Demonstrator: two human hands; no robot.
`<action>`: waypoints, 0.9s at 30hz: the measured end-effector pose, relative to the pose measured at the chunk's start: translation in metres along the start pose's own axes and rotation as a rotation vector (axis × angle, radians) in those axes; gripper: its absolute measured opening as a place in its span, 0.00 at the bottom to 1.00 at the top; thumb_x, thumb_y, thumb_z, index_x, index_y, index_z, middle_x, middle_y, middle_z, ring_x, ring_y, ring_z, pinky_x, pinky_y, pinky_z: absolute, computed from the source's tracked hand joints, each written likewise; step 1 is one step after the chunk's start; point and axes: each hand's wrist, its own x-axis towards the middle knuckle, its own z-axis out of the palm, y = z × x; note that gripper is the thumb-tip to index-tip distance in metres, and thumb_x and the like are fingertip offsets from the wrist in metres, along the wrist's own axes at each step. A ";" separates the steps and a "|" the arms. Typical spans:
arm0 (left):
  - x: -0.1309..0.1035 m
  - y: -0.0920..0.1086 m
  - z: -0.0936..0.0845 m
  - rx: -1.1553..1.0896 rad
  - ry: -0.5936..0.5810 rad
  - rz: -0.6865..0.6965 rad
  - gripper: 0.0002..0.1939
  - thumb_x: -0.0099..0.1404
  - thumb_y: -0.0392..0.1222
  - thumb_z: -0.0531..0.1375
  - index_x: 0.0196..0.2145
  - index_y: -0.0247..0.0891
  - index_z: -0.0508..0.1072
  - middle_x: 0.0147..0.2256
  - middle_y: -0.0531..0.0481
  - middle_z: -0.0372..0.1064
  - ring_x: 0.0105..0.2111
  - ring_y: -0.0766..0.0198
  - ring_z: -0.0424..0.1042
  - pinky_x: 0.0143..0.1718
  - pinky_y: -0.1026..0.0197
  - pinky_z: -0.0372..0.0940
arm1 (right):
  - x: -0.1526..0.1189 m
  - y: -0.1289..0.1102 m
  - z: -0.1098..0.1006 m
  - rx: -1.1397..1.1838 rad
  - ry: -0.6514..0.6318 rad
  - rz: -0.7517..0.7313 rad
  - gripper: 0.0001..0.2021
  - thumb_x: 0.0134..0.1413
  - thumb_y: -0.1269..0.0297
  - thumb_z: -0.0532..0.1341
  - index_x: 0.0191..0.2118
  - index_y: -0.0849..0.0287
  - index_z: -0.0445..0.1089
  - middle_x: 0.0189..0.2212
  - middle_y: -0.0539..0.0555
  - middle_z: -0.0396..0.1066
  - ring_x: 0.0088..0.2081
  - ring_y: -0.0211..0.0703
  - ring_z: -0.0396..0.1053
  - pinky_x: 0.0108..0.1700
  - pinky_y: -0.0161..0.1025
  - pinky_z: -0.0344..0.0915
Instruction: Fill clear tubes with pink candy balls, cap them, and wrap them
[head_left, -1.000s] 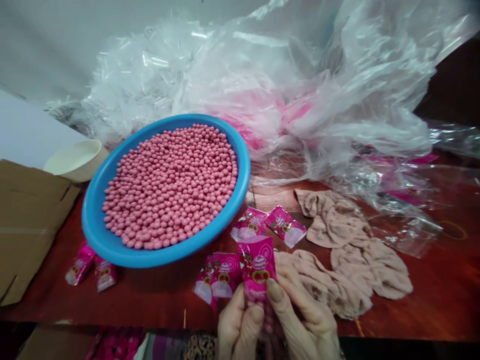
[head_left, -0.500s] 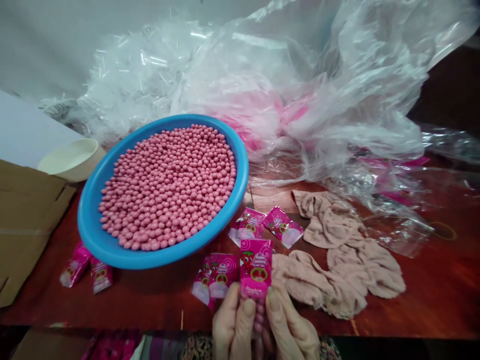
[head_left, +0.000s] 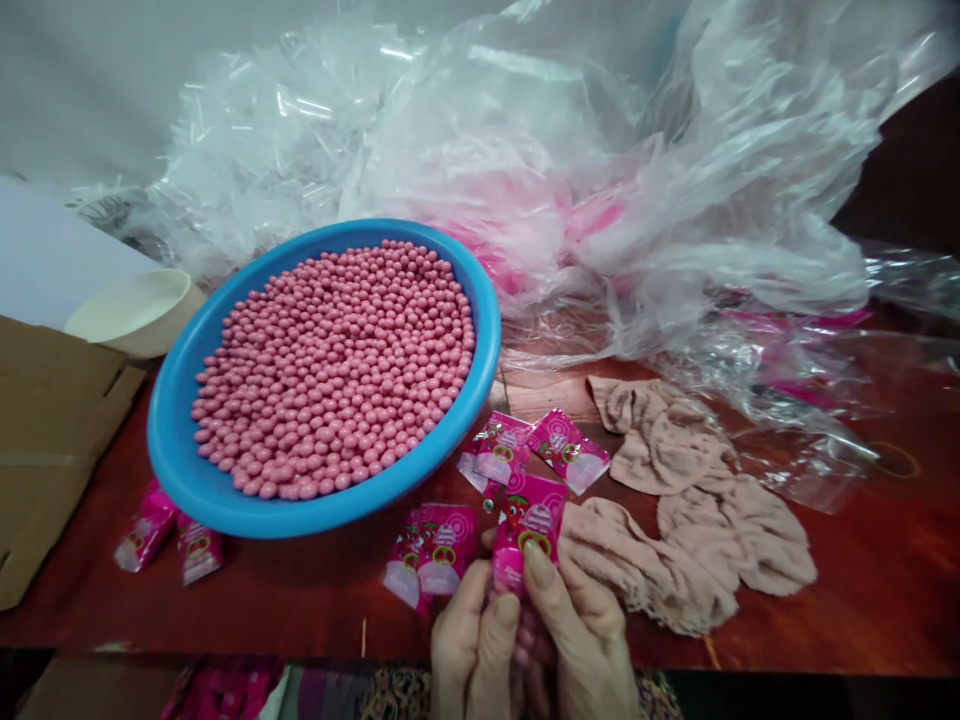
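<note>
Between both hands, at the table's front edge, is a small pink candy packet (head_left: 531,515) with a strawberry print; pink balls show through its lower part. My left hand (head_left: 474,640) pinches its lower left side. My right hand (head_left: 574,630) grips the right side, the thumb lying across the printed front. Behind the hands lie flat pink packets (head_left: 442,550) and further packets (head_left: 568,450). A large blue basin (head_left: 480,400) full of pink candy balls (head_left: 337,370) stands to the left. The fingers behind the packet are mostly hidden.
A crumpled beige cloth (head_left: 690,510) lies right of the hands. Clear plastic bags (head_left: 600,180) heap up at the back. On the left are a cream bowl (head_left: 135,310), a cardboard box (head_left: 52,440) and two filled packets (head_left: 146,528) on the red table (head_left: 285,600).
The packet has tilted and shifted slightly right. My right thumb has moved up onto its printed front. The view has shifted a little.
</note>
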 end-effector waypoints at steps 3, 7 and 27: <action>0.006 0.000 -0.009 0.005 -0.047 -0.028 0.22 0.45 0.60 0.67 0.23 0.36 0.75 0.15 0.54 0.62 0.17 0.68 0.60 0.18 0.67 0.58 | -0.008 0.011 0.002 -0.031 0.116 -0.095 0.18 0.35 0.50 0.71 0.29 0.60 0.77 0.18 0.50 0.72 0.23 0.39 0.70 0.25 0.29 0.68; 0.010 0.004 -0.013 0.059 -0.087 -0.055 0.20 0.47 0.59 0.67 0.25 0.37 0.77 0.15 0.52 0.64 0.18 0.64 0.63 0.19 0.66 0.59 | -0.012 0.014 0.000 -0.058 0.190 -0.131 0.17 0.33 0.52 0.72 0.30 0.57 0.78 0.28 0.52 0.78 0.28 0.40 0.73 0.32 0.30 0.69; 0.000 -0.001 0.006 0.369 0.084 0.314 0.18 0.57 0.55 0.61 0.32 0.36 0.78 0.16 0.53 0.65 0.14 0.71 0.56 0.17 0.67 0.54 | 0.012 -0.006 -0.009 0.157 -0.065 0.062 0.13 0.44 0.53 0.67 0.30 0.58 0.70 0.18 0.46 0.68 0.16 0.32 0.63 0.16 0.27 0.60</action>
